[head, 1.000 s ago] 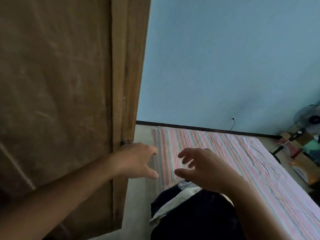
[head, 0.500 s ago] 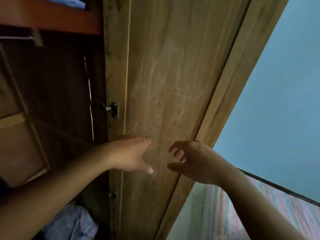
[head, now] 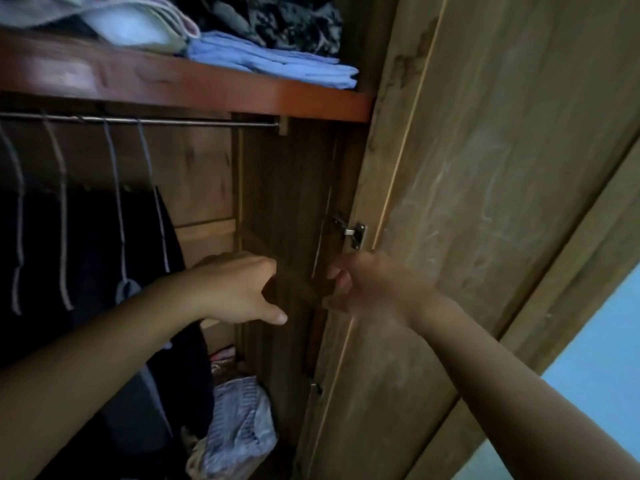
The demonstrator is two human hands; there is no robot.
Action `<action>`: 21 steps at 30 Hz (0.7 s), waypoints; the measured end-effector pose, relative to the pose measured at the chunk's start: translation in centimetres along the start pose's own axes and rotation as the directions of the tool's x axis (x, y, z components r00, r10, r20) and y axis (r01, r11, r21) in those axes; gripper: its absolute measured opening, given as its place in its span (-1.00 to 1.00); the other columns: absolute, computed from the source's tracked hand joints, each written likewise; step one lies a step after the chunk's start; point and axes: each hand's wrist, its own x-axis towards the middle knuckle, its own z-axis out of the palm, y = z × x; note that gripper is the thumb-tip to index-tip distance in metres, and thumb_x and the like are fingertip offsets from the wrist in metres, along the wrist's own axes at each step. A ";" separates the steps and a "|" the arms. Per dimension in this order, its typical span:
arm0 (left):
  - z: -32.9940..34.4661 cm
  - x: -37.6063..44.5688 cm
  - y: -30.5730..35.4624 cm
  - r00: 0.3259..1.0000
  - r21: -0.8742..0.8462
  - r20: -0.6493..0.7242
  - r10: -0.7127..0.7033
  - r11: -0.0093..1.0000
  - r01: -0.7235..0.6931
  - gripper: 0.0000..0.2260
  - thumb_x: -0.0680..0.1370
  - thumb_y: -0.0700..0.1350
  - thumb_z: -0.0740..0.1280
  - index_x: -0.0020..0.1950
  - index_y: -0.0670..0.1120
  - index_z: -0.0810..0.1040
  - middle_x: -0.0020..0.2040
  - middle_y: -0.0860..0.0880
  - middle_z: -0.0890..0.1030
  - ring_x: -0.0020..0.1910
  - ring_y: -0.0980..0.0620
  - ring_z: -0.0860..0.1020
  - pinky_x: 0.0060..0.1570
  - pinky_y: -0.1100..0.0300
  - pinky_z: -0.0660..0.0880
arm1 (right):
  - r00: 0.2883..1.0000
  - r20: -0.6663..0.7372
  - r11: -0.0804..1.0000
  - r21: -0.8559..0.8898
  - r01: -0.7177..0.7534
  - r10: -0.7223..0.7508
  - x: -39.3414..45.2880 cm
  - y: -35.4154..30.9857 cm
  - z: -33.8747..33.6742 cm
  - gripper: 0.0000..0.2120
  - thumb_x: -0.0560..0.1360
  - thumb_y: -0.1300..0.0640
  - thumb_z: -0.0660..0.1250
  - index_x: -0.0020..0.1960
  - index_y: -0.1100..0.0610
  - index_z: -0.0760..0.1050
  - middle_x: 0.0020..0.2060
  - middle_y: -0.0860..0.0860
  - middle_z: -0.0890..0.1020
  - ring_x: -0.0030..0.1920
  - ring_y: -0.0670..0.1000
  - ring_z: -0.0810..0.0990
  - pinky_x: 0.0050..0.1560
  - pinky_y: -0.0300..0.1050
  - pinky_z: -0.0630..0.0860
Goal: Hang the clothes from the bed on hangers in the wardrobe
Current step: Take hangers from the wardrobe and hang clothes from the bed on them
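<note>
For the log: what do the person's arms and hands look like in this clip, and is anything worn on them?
Both forearms are bare as far as the frame shows, with no sleeve edge in view. The left hand shows no ring, watch, bracelet or glove. The right hand is motion-blurred, so small items on its fingers cannot be ruled out; its wrist looks bare. No markings are visible on either arm.

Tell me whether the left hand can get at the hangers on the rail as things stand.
Probably yes. The left hand is empty, inside the open wardrobe, with nothing between it and the hangers up to its left on the rail; a dark garment hangs among them.
</note>
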 end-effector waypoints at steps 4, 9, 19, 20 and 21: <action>-1.4 -2.3 -3.6 0.990 -0.007 -0.034 -0.138 0.990 0.138 -0.54 0.48 0.25 0.38 0.21 -0.02 0.46 0.09 0.02 0.56 0.03 0.06 0.55 0.08 0.06 0.54 | 0.996 0.003 0.996 0.030 0.084 -0.084 3.6 -3.7 0.3 -0.80 0.50 -0.08 0.39 0.11 -0.09 0.56 -0.02 -0.09 0.61 0.03 -0.01 0.60 0.09 0.04 0.59; -2.6 -2.9 -9.2 0.953 -0.112 -0.124 -0.277 0.958 0.264 -0.68 0.58 0.13 0.32 0.11 -0.12 0.52 -0.02 -0.04 0.59 -0.05 0.01 0.58 -0.08 0.18 0.53 | 0.983 -0.008 0.981 0.068 0.184 -0.184 8.0 -7.5 1.2 -0.86 0.51 -0.07 0.39 0.02 -0.06 0.56 -0.08 -0.10 0.62 -0.02 -0.02 0.61 0.00 -0.03 0.59; -2.6 -1.6 -16.3 0.820 -0.217 -0.395 -0.413 0.910 0.354 -0.63 0.60 -0.09 0.33 0.38 -0.15 0.45 0.28 -0.16 0.52 0.22 -0.14 0.51 0.18 0.03 0.48 | 0.980 -0.048 0.955 0.223 0.196 -0.190 15.3 -13.9 5.0 -0.57 0.57 -0.13 0.33 0.35 0.08 0.48 0.14 0.06 0.61 0.15 0.07 0.58 0.13 -0.01 0.55; -2.5 -1.4 -16.7 0.806 -0.204 -0.429 -0.408 0.913 0.353 -0.65 0.59 -0.10 0.33 0.36 -0.15 0.46 0.26 -0.16 0.54 0.21 -0.15 0.52 0.17 0.01 0.49 | 0.983 -0.055 0.955 0.232 0.183 -0.175 16.2 -14.4 5.7 -0.54 0.57 -0.14 0.31 0.37 0.09 0.46 0.13 0.08 0.62 0.14 0.09 0.59 0.09 -0.03 0.55; -2.4 -1.2 -16.9 0.797 -0.184 -0.452 -0.400 0.916 0.356 -0.68 0.58 -0.11 0.34 0.32 -0.15 0.49 0.23 -0.17 0.55 0.19 -0.16 0.52 0.14 -0.01 0.51 | 0.985 -0.059 0.955 0.244 0.169 -0.160 16.9 -14.8 6.3 -0.52 0.58 -0.16 0.29 0.37 0.10 0.45 0.12 0.09 0.63 0.13 0.10 0.59 0.05 -0.05 0.54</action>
